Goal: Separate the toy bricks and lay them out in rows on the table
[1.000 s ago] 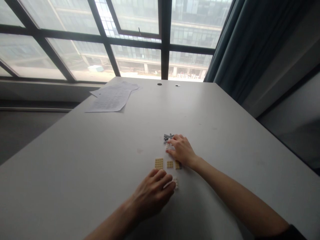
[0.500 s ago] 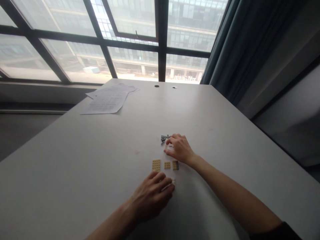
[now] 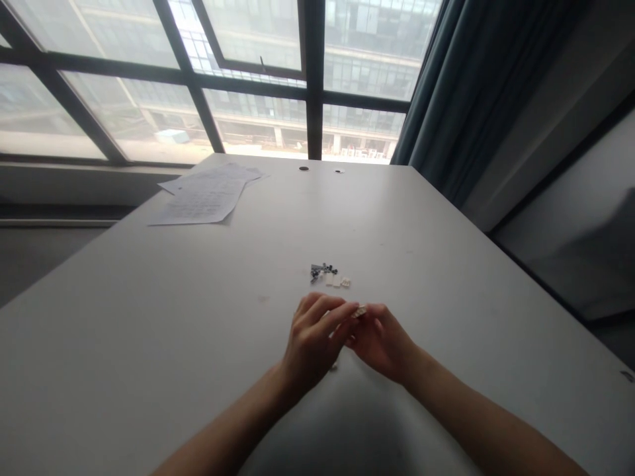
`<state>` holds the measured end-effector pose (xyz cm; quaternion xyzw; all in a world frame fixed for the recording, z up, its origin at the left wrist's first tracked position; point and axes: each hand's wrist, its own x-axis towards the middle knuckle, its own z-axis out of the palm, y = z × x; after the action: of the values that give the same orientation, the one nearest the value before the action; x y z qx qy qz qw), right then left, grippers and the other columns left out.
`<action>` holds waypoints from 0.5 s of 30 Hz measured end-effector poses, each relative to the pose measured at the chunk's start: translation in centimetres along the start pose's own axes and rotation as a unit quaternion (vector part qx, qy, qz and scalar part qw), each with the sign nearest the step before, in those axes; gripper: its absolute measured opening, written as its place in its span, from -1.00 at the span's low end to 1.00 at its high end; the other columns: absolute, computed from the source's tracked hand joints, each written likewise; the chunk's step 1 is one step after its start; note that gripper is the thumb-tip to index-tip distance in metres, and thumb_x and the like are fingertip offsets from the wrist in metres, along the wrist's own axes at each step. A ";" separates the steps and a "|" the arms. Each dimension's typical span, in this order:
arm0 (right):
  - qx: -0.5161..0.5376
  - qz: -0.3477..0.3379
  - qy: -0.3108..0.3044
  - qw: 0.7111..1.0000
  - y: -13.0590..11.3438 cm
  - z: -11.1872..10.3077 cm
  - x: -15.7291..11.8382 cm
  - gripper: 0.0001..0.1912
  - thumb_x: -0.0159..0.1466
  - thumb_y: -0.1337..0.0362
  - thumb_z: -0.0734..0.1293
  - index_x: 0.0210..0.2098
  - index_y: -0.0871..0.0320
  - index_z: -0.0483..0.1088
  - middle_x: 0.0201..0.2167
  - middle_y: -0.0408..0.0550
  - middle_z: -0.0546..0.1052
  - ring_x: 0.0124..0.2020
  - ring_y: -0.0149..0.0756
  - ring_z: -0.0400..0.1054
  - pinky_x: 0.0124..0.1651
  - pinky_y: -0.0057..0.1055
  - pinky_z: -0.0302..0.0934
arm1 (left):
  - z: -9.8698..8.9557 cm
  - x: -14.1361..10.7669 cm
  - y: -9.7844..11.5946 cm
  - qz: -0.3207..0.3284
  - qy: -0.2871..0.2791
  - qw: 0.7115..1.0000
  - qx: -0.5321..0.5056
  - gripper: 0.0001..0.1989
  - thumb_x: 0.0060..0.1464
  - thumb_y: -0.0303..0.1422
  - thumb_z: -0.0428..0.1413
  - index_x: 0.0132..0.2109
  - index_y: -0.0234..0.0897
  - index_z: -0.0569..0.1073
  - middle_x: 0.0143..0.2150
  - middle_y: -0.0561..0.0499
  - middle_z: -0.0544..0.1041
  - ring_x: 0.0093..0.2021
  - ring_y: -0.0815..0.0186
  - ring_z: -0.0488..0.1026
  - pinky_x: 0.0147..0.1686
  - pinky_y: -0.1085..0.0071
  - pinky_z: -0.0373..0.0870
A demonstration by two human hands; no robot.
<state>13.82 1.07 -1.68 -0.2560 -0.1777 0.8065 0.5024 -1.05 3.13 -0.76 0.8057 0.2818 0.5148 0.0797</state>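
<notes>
My left hand [image 3: 317,337] and my right hand [image 3: 384,340] meet above the table, fingertips closed on a small cream studded toy brick [image 3: 360,311]. Both sets of fingers pinch it, and much of it is covered. Below my left hand, a small pale piece [image 3: 333,365] lies on the table, partly hidden. Just beyond the hands is a small heap of grey and black bricks [image 3: 321,270], with several white bricks [image 3: 338,280] at its near right side. The tan studded plates seen before are hidden behind my hands.
The white table [image 3: 198,317] stretches to the window [image 3: 255,119]. Loose printed sheets [image 3: 203,198] lie at its far left, overlapping. Two round holes, one dark [image 3: 303,168] and one partly covered [image 3: 339,171], are near the far edge. A dark curtain [image 3: 436,92] hangs at the right.
My right hand has drawn back from the heap, and my left hand has risen to meet it. Both now hold the cream brick. The view has shifted slightly.
</notes>
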 end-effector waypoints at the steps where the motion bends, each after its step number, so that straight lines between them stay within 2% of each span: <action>1: 0.016 0.014 0.004 1.000 0.2 -0.1 -0.1 -0.83 0.09 0.19 0.35 -0.45 0.18 0.42 -0.50 -0.19 0.40 -0.45 -0.43 0.22 -0.33 -0.46 0.14 | 0.2 0.0 0.1 -0.004 0.004 1.000 -0.002 -0.79 0.10 -0.47 0.15 -0.08 -0.20 0.48 -0.27 -0.02 0.52 -0.28 0.31 0.38 -0.23 0.35 0.37; 4: 0.016 0.030 0.016 0.999 0.6 -0.4 -0.2 -0.83 0.10 0.17 0.35 -0.44 0.17 0.42 -0.51 -0.19 0.40 -0.45 -0.42 0.23 -0.34 -0.47 0.14 | 0.5 -0.2 0.1 -0.014 0.009 1.000 -0.003 -0.83 0.11 -0.46 0.15 -0.13 -0.22 0.49 -0.30 -0.01 0.53 -0.30 0.32 0.38 -0.25 0.35 0.37; 6: -0.037 0.003 0.027 0.999 0.5 -0.6 -0.3 -0.83 0.10 0.17 0.34 -0.45 0.16 0.42 -0.50 -0.17 0.40 -0.44 -0.40 0.23 -0.34 -0.45 0.13 | 0.3 -0.4 0.0 -0.012 -0.004 1.000 0.000 -0.86 0.10 -0.46 0.16 -0.16 -0.22 0.49 -0.31 0.00 0.53 -0.30 0.32 0.38 -0.25 0.35 0.37; 8: -0.162 -0.055 0.034 0.985 0.1 -1.0 -0.6 -0.82 0.11 0.17 0.31 -0.47 0.15 0.44 -0.49 -0.15 0.40 -0.43 -0.37 0.23 -0.33 -0.41 0.13 | -0.2 -0.7 -0.2 -0.008 -0.021 1.000 0.011 -0.87 0.09 -0.44 0.17 -0.17 -0.22 0.49 -0.31 0.00 0.54 -0.29 0.30 0.39 -0.22 0.33 0.36; 9: -0.256 -0.090 0.032 0.962 -0.2 -1.3 -0.8 -0.82 0.11 0.17 0.32 -0.46 0.15 0.46 -0.48 -0.13 0.40 -0.42 -0.35 0.23 -0.31 -0.39 0.13 | -0.5 -0.9 -0.4 -0.006 -0.029 0.999 0.021 -0.86 0.08 -0.43 0.18 -0.17 -0.22 0.49 -0.30 -0.01 0.54 -0.27 0.29 0.39 -0.21 0.33 0.36; 10: -0.364 -0.124 0.026 0.923 -0.5 -1.6 -1.1 -0.83 0.10 0.18 0.33 -0.44 0.15 0.48 -0.46 -0.12 0.41 -0.41 -0.33 0.24 -0.29 -0.37 0.13 | -1.0 -1.2 -0.6 -0.002 -0.039 0.999 0.032 -0.85 0.08 -0.42 0.17 -0.15 -0.22 0.48 -0.28 -0.02 0.54 -0.26 0.29 0.40 -0.20 0.32 0.36; 11: -0.478 -0.158 0.014 0.864 -0.8 -2.0 -1.4 -0.83 0.10 0.19 0.35 -0.40 0.16 0.49 -0.42 -0.09 0.43 -0.37 -0.30 0.26 -0.25 -0.34 0.14 | -1.5 -1.6 -0.9 0.006 -0.053 0.998 0.043 -0.83 0.08 -0.42 0.17 -0.14 -0.22 0.47 -0.27 -0.03 0.54 -0.24 0.28 0.40 -0.19 0.31 0.35; 13: -0.663 -0.225 -0.009 0.714 -1.0 -2.9 -2.0 -0.81 0.09 0.20 0.39 -0.32 0.16 0.50 -0.35 -0.04 0.45 -0.29 -0.23 0.28 -0.16 -0.28 0.14 | -2.5 -2.7 -1.4 0.033 -0.102 0.992 0.060 -0.83 0.08 -0.42 0.16 -0.13 -0.22 0.46 -0.26 -0.03 0.54 -0.24 0.28 0.40 -0.18 0.30 0.34; 15: -0.776 -0.269 -0.034 0.569 -0.6 -3.7 -2.3 -0.78 0.11 0.18 0.39 -0.28 0.16 0.49 -0.32 0.00 0.46 -0.23 -0.16 0.26 -0.11 -0.21 0.12 | -3.3 -3.7 -1.9 0.066 -0.168 0.981 0.065 -0.85 0.09 -0.43 0.15 -0.15 -0.22 0.46 -0.27 -0.02 0.53 -0.26 0.30 0.40 -0.20 0.31 0.32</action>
<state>17.30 -0.64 -3.74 -0.4605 -0.8131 0.1942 0.2984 -5.80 2.13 -2.97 0.9012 0.2434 0.3565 0.0395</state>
